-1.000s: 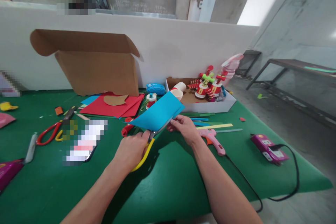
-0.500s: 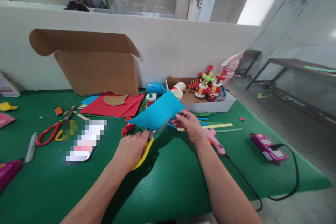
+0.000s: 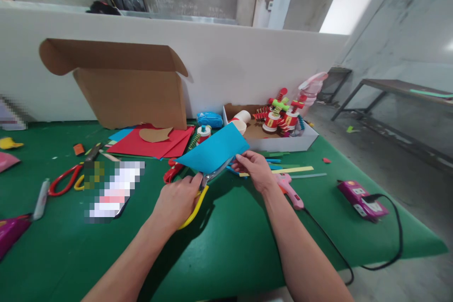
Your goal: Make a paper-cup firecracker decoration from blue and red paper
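My left hand is closed round the yellow handles of a pair of scissors, whose blades reach into the near edge of a blue paper sheet. My right hand pinches that sheet at its right edge and holds it tilted above the green table. Cut blue and yellow paper strips lie on the table just beyond my right hand.
A pink glue gun with a black cord lies right of my hand. A white tray holds paper cups and red craft figures. Red paper sheets, an open cardboard box, red scissors and a magenta device also sit here.
My right hand has slid forward along the sheet's right edge. The blue sheet has shifted slightly up and away. A blue strip now shows under my right hand.
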Available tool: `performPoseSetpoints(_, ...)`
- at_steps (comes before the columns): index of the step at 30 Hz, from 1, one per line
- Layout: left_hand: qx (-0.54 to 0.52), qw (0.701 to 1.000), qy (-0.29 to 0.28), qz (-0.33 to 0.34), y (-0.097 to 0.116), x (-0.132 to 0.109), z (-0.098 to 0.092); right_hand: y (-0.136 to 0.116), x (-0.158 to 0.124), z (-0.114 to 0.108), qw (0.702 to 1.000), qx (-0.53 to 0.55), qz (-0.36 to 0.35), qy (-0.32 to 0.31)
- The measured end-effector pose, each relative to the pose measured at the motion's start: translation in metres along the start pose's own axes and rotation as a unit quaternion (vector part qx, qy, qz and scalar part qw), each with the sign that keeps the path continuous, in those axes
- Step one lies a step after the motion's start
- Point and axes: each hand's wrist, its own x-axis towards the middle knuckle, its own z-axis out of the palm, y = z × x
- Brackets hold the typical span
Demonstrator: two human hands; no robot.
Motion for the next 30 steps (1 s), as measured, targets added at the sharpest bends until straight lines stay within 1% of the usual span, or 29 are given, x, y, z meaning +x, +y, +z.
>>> performPoseSetpoints(12, 0.006, 1.000, 0.015, 0.002, -0.0011, 0.0006, 0.0040, 0.0023, -0.0005, 0.0031, 1.000, 0.001, 0.002, -0.030)
performPoseSetpoints(18, 0.007, 1.000, 0.013, 0.005, -0.0013, 0.0005, 0.0049, 0.0015, -0.0012, 0.0034, 0.999, -0.005, 0.002, -0.040)
performPoseSetpoints(23, 0.009, 1.000, 0.015, 0.007, -0.0017, 0.0010, 0.0054, 0.0015, -0.0014, 0.0024, 0.999, -0.010, -0.008, -0.032)
performPoseSetpoints(30, 0.009, 1.000, 0.010, -0.002, -0.0004, 0.0013, 0.0048, 0.0006, -0.0022, 0.0037, 0.998, -0.016, -0.009, -0.053)
